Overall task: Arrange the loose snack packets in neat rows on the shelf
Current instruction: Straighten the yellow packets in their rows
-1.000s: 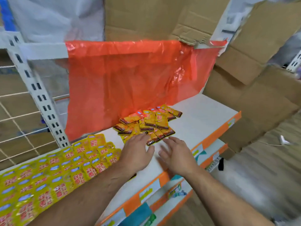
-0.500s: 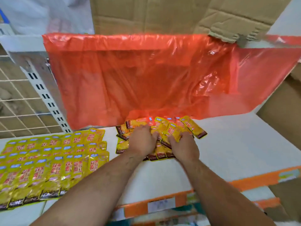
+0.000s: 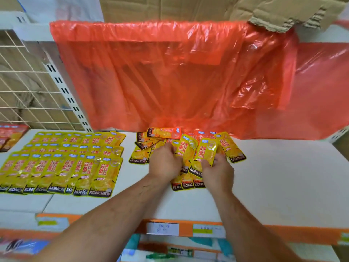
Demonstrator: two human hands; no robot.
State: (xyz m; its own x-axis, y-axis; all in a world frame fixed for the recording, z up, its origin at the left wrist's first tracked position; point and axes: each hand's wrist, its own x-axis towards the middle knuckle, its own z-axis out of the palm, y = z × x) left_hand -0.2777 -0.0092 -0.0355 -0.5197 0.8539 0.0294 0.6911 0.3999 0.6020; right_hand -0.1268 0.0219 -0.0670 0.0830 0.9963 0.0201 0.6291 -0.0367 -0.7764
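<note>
A loose pile of yellow snack packets lies on the white shelf just in front of the orange plastic. My left hand lies on the left side of the pile with its fingers curled into the packets. My right hand grips a yellow packet that stands up out of the pile. Three neat overlapping rows of the same packets fill the shelf to the left.
An orange plastic sheet hangs from the shelf above, behind the pile. Cardboard sits on top. A wire grid and a slotted upright stand at the left. Red packets lie at far left. The orange shelf edge carries price labels.
Both hands went from hovering flat in front of the pile onto it, and their fingers curled into the packets. The right hand has lifted one packet upright. The camera came closer.
</note>
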